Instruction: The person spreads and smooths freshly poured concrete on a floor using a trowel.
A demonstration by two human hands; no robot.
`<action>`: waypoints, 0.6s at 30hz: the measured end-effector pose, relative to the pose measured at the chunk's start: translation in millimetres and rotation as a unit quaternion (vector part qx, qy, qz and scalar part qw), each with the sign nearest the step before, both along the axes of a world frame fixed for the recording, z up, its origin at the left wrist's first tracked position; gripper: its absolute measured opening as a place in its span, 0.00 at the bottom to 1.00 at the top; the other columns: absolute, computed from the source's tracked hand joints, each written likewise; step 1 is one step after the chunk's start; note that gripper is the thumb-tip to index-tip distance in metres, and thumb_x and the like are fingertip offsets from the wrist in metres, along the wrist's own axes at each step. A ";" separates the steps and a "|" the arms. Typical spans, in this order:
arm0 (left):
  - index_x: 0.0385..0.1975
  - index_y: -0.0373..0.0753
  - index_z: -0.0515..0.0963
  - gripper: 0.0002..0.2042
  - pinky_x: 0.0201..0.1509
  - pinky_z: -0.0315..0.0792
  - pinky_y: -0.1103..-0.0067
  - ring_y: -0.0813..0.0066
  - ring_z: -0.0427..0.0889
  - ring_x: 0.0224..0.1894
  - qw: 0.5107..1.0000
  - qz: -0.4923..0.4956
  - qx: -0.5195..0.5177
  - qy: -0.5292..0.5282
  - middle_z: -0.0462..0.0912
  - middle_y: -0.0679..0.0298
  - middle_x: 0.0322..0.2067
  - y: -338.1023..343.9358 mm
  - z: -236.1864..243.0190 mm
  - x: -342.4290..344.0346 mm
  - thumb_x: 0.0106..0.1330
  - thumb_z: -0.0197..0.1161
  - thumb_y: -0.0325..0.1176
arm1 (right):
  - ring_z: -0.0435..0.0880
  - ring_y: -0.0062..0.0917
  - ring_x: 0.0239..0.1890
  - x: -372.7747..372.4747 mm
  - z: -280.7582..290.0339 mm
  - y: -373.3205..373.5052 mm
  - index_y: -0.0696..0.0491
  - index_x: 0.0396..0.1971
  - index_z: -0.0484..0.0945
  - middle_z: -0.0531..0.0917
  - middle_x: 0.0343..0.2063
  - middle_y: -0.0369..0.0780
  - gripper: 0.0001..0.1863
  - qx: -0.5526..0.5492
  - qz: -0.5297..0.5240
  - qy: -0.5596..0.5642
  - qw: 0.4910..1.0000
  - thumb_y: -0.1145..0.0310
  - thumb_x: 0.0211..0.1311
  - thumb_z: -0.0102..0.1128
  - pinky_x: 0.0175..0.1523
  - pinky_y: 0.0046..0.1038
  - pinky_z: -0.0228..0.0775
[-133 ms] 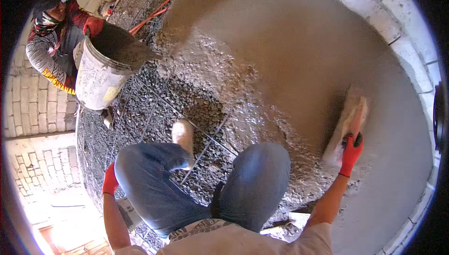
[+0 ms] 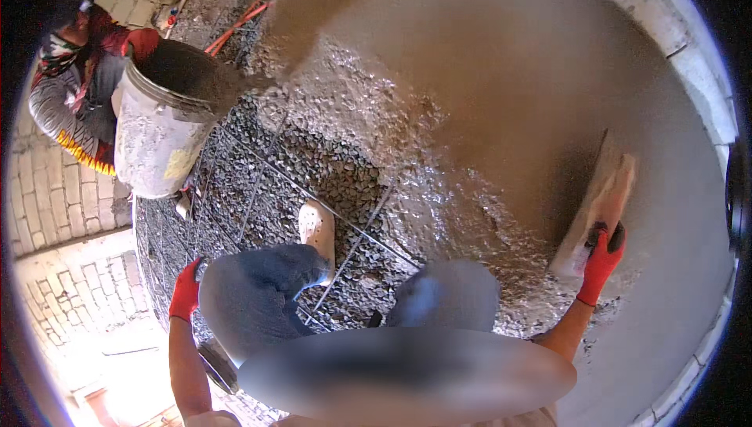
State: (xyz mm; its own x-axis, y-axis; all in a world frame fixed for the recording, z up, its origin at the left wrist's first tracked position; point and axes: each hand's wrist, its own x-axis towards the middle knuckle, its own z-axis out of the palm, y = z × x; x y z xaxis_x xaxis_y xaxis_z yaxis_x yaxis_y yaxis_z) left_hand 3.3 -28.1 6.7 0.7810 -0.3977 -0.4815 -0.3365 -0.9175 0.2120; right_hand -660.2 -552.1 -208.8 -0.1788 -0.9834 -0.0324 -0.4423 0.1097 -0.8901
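My right hand (image 2: 601, 266), in a red glove, is closed round the handle of a long concrete float (image 2: 591, 211). The float lies on smooth wet concrete (image 2: 501, 59), close to the border of a rougher, stony patch (image 2: 470, 208). My left hand (image 2: 185, 290), also gloved in red, rests beside my left knee. Its fingers seem loosely extended, though partly hidden, and I see nothing in them. At the far left, a co-worker's red-gloved hand (image 2: 142, 43) steadies a tilted, grey-smeared bucket (image 2: 160, 141), with wet mix at its mouth.
Steel bars (image 2: 305, 192) cross dark gravel (image 2: 337, 172) around my light shoe (image 2: 317, 231). Orange-red tubes (image 2: 243, 16) stick up beyond the bucket. Pale block walls (image 2: 693, 74) curve round the right side. A dark-edged object (image 2: 218, 368), not clear in kind, lies below my left knee.
The whole view has shifted slightly. My right hand and the float appear a little farther right. The bucket sits a little farther left in the picture, still tilted.
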 end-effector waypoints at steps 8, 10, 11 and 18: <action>0.57 0.36 0.67 0.32 0.65 0.60 0.70 0.55 0.66 0.62 0.976 -0.109 0.177 0.066 0.69 0.49 0.57 -102.9 11.0 5.4 0.54 0.64 0.45 | 0.71 0.13 0.23 43.9 61.5 43.7 0.57 0.47 0.71 0.77 0.27 0.32 0.16 0.120 0.010 0.028 0.992 0.69 0.60 0.57 0.27 0.19 0.65; 0.58 0.36 0.67 0.32 0.64 0.60 0.70 0.55 0.66 0.61 0.977 -0.098 0.176 0.076 0.69 0.48 0.57 -94.4 41.1 -7.3 0.54 0.64 0.45 | 0.70 0.13 0.22 49.4 92.2 52.3 0.58 0.48 0.72 0.76 0.27 0.33 0.18 0.162 0.007 0.058 0.985 0.68 0.59 0.58 0.26 0.19 0.64; 0.58 0.35 0.67 0.32 0.64 0.60 0.70 0.55 0.67 0.61 0.976 -0.086 0.184 0.081 0.70 0.48 0.56 -85.3 63.5 -13.7 0.54 0.63 0.45 | 0.70 0.13 0.22 58.7 118.3 57.0 0.58 0.48 0.72 0.76 0.27 0.33 0.19 0.185 0.011 0.072 0.980 0.67 0.59 0.58 0.25 0.19 0.64; 0.59 0.34 0.66 0.34 0.63 0.62 0.70 0.57 0.69 0.60 0.981 -0.029 0.135 0.137 0.71 0.48 0.56 -24.5 188.6 -57.5 0.53 0.64 0.45 | 0.79 0.43 0.47 22.4 212.2 106.0 0.61 0.48 0.72 0.80 0.42 0.53 0.26 0.173 0.098 0.216 0.956 0.60 0.53 0.62 0.49 0.36 0.70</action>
State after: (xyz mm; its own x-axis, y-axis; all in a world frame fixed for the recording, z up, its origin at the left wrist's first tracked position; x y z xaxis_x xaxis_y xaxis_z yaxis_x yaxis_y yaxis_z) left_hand -54.3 -52.6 195.3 0.5878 -0.2671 -0.7637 -0.3540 -0.9337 0.0540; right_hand -637.9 -446.1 3.4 -0.0625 -0.9429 -0.3271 -0.8021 0.2424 -0.5457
